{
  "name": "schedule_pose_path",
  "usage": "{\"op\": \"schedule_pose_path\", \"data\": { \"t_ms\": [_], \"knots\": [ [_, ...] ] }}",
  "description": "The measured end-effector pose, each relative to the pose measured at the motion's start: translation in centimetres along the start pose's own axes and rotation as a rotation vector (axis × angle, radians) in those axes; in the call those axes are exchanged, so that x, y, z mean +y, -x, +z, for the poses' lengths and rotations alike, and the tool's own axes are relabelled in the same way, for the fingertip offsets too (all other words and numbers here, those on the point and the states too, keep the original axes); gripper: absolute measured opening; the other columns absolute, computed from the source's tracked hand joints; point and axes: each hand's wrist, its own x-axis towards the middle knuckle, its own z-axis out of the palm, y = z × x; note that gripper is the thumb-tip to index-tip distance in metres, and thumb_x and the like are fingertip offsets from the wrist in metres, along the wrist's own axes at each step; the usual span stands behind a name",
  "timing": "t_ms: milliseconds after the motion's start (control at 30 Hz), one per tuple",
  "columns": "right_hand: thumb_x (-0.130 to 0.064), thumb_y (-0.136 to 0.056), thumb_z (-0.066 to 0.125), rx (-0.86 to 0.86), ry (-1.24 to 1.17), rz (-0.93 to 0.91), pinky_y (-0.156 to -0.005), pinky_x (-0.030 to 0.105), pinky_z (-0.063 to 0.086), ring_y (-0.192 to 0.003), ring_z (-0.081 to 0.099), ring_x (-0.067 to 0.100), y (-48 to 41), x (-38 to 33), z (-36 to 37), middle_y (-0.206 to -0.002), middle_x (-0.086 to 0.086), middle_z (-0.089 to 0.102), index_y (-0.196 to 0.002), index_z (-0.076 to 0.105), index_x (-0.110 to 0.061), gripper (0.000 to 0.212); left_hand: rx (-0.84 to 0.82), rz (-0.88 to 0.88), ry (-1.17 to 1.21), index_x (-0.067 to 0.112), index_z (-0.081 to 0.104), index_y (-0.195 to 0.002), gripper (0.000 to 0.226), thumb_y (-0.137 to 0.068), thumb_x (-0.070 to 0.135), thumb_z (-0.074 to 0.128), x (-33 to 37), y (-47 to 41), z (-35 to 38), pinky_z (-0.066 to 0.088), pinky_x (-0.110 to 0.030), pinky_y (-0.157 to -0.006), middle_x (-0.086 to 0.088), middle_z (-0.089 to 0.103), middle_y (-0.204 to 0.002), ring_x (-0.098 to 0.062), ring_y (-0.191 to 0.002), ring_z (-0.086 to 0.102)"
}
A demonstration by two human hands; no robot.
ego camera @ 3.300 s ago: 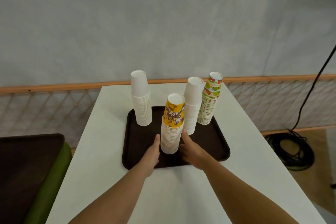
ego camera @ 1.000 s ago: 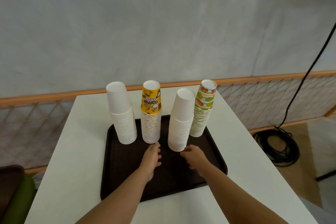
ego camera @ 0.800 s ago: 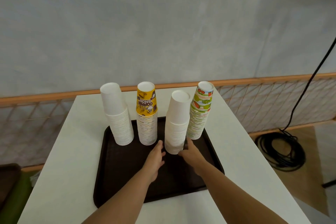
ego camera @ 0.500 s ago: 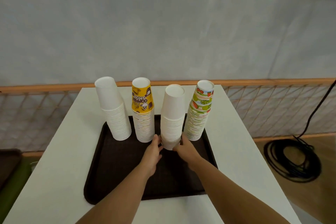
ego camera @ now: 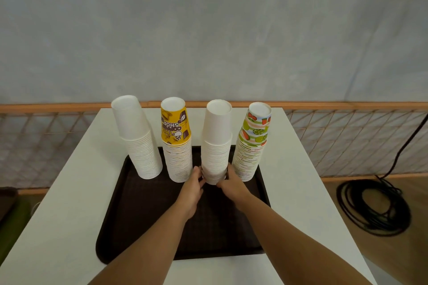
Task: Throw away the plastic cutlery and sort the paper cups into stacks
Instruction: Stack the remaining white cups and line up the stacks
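Observation:
Four upside-down stacks of paper cups stand in a row along the far side of a dark brown tray [ego camera: 148, 227]. From the left: a leaning white stack [ego camera: 139, 139], a yellow printed stack [ego camera: 177, 143], a second white stack [ego camera: 216, 139] and a fruit-patterned stack [ego camera: 252, 146]. My left hand [ego camera: 192, 190] and my right hand [ego camera: 231, 184] clasp the base of the second white stack from both sides. No plastic cutlery is in view.
The tray lies on a white table [ego camera: 64, 215]. Behind it runs a wooden rail with netting [ego camera: 347, 127] below a grey wall. A coiled black cable [ego camera: 372, 208] lies on the floor at the right. A green edge [ego camera: 14, 217] shows at the left.
The yellow stack went from the tray's front into the row. Both hands then closed around the base of the second white stack and slid it back into line with the others.

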Motion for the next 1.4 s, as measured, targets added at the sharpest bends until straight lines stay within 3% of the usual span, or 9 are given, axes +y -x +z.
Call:
{"op": "schedule_pose_path", "data": {
  "t_ms": [433, 567, 633, 700, 767, 867, 967, 1167, 1400],
  "knots": [
    [-0.009, -0.089, 0.054, 0.009, 0.069, 0.068, -0.113, 0.041, 0.031, -0.142, 0.026, 0.026, -0.2, -0.1, 0.0, -0.157, 0.007, 0.020, -0.152, 0.007, -0.019, 0.079, 0.007, -0.008, 0.003, 0.018, 0.026, -0.147, 0.051, -0.101, 0.039, 0.025, 0.3, -0.6, -0.3, 0.019, -0.039, -0.117, -0.003, 0.032, -0.152, -0.020, -0.138, 0.035],
    [-0.003, -0.089, 0.050, 0.086, 0.105, 0.158, -0.083, 0.024, 0.049, -0.108, 0.053, 0.018, 1.0, 0.7, -1.6, -0.137, 0.010, 0.046, -0.141, 0.039, -0.015, 0.054, 0.098, -0.026, -0.062, 0.012, 0.033, -0.142, 0.045, -0.100, 0.028, 0.035, -0.4, 0.1, 0.1, 0.039, -0.040, -0.104, -0.010, 0.042, -0.141, -0.026, -0.123, 0.048],
    [-0.005, -0.091, 0.047, 0.237, 0.113, 0.209, -0.084, 0.031, 0.053, -0.092, 0.055, 0.018, 1.6, 1.2, -2.7, -0.112, 0.009, 0.056, -0.120, 0.058, -0.007, 0.031, 0.082, -0.014, -0.168, 0.012, 0.045, -0.130, 0.035, -0.097, 0.023, 0.039, -1.4, 0.5, 0.7, 0.046, -0.036, -0.092, -0.009, 0.051, -0.126, -0.023, -0.109, 0.054],
    [-0.005, -0.093, 0.045, 0.401, 0.078, 0.244, -0.088, 0.036, 0.054, -0.091, 0.057, 0.023, 2.0, 1.7, -4.0, -0.106, 0.010, 0.058, -0.111, 0.060, -0.005, 0.024, 0.033, 0.020, -0.240, 0.013, 0.054, -0.116, 0.025, -0.097, 0.020, 0.041, -2.2, 1.0, 1.8, 0.047, -0.032, -0.088, -0.008, 0.055, -0.121, -0.019, -0.105, 0.055],
    [0.000, -0.091, 0.043, 0.463, 0.025, 0.249, -0.087, 0.033, 0.052, -0.102, 0.056, 0.026, 2.3, 1.8, -5.1, -0.120, 0.013, 0.056, -0.120, 0.053, -0.007, 0.032, -0.022, 0.051, -0.300, 0.016, 0.055, -0.120, 0.027, -0.097, 0.018, 0.040, -2.4, 1.1, 2.9, 0.046, -0.030, -0.093, -0.007, 0.055, -0.128, -0.016, -0.111, 0.054],
    [0.002, -0.092, 0.043, 0.363, 0.030, 0.203, -0.094, 0.033, 0.046, -0.127, 0.046, 0.027, 2.3, 1.1, -6.3, -0.145, 0.012, 0.041, -0.144, 0.030, -0.013, 0.056, -0.069, 0.067, -0.357, 0.019, 0.040, -0.140, 0.043, -0.097, 0.015, 0.040, -1.7, 1.2, 4.7, 0.034, -0.037, -0.112, -0.003, 0.040, -0.146, -0.018, -0.133, 0.040],
    [-0.003, -0.093, 0.046, 0.253, 0.015, 0.130, -0.108, 0.040, 0.035, -0.139, 0.032, 0.029, 1.7, 0.6, -6.8, -0.153, 0.010, 0.029, -0.150, 0.017, -0.016, 0.066, -0.128, 0.069, -0.369, 0.020, 0.025, -0.147, 0.051, -0.098, 0.014, 0.037, -0.8, 1.1, 5.9, 0.023, -0.035, -0.117, 0.000, 0.024, -0.155, -0.018, -0.142, 0.025],
    [-0.012, -0.090, 0.055, 0.166, 0.001, 0.040, -0.107, 0.038, 0.039, -0.131, 0.043, 0.024, 0.6, 1.3, -6.9, -0.145, 0.005, 0.043, -0.146, 0.029, -0.019, 0.062, -0.190, 0.113, -0.389, 0.024, 0.026, -0.148, 0.049, -0.099, 0.017, 0.030, -0.8, 0.1, 7.8, 0.021, -0.029, -0.113, 0.004, 0.028, -0.153, -0.015, -0.141, 0.025],
    [-0.025, -0.093, 0.057, 0.166, 0.013, 0.014, -0.104, 0.036, 0.040, -0.130, 0.045, 0.022, -0.4, 1.8, -7.0, -0.144, 0.002, 0.044, -0.145, 0.030, -0.021, 0.059, -0.146, 0.109, -0.368, 0.025, 0.027, -0.147, 0.047, -0.101, 0.022, 0.031, -1.0, -0.5, 8.2, 0.021, -0.031, -0.113, 0.004, 0.030, -0.153, -0.016, -0.141, 0.026]
  ]
}}
